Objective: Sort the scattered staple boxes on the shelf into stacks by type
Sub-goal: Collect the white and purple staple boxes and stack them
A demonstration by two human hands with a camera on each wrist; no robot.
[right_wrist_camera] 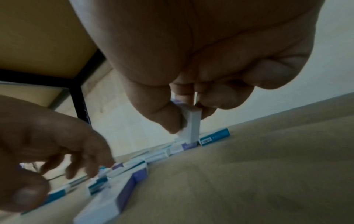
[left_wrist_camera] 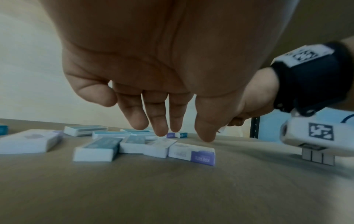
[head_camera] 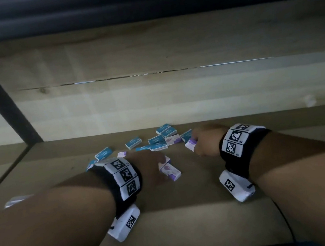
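Spanning the view, the tan wooden shelf [head_camera: 192, 213] meets a pale plank back wall [head_camera: 153, 98]. Near its middle, the released left hand [head_camera: 151, 166] hovers over purple-and-white cardboard staple boxes [head_camera: 169, 169]; the right hand [head_camera: 204, 141] pinches another purple-and-white staple box [right_wrist_camera: 193, 122]. Teal-and-white staple boxes [head_camera: 155, 139] lie scattered toward the back edge.

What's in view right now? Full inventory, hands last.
teal staple boxes: roughly nine, teal and white, scattered flat along the back of the shelf
purple staple boxes: about five, purple and white; two lying by the left hand, one among the teal ones, one at the left, one held up by the right hand
shelf: one, tan board, black metal frame
back panel: one, pale wood, behind the boxes
wrist trackers: two, black bands with white coded tags, one on each wrist
left hand: fingers straight, over the near purple boxes
right hand: pinches a purple box
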